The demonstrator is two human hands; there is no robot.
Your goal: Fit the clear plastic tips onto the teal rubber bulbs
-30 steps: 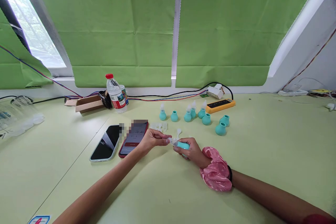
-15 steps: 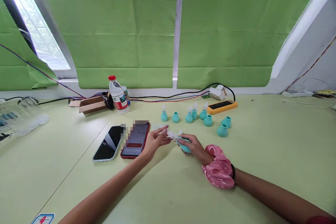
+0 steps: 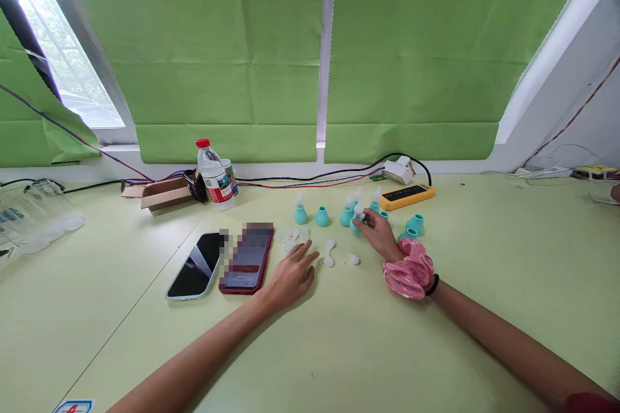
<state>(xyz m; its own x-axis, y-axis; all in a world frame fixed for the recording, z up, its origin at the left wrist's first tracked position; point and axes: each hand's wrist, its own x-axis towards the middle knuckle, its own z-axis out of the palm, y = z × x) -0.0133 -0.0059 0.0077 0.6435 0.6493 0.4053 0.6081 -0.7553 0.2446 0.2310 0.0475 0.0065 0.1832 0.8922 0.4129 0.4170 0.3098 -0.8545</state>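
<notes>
My right hand (image 3: 378, 234), with a pink scrunchie (image 3: 408, 269) on its wrist, reaches to the row of teal rubber bulbs and grips a teal bulb with a clear tip (image 3: 357, 219). Beside it stand other teal bulbs (image 3: 321, 215), some with clear tips (image 3: 300, 208), some bare (image 3: 415, 224). My left hand (image 3: 293, 271) rests flat on the pale green table (image 3: 484, 251), fingers apart, holding nothing. Just past its fingertips lie small clear tips (image 3: 290, 235) and loose clear pieces (image 3: 330, 252).
Two phones lie left of my left hand, one dark (image 3: 194, 265), one red-cased (image 3: 247, 257). Further back are a water bottle (image 3: 214, 174), a small cardboard box (image 3: 163, 191), an orange power strip (image 3: 407, 194) with cables, and clear plastic items (image 3: 33, 216) at far left.
My right hand carried the assembled bulb from the middle of the table up to the row of bulbs. My left hand let go of the tip and dropped flat onto the table.
</notes>
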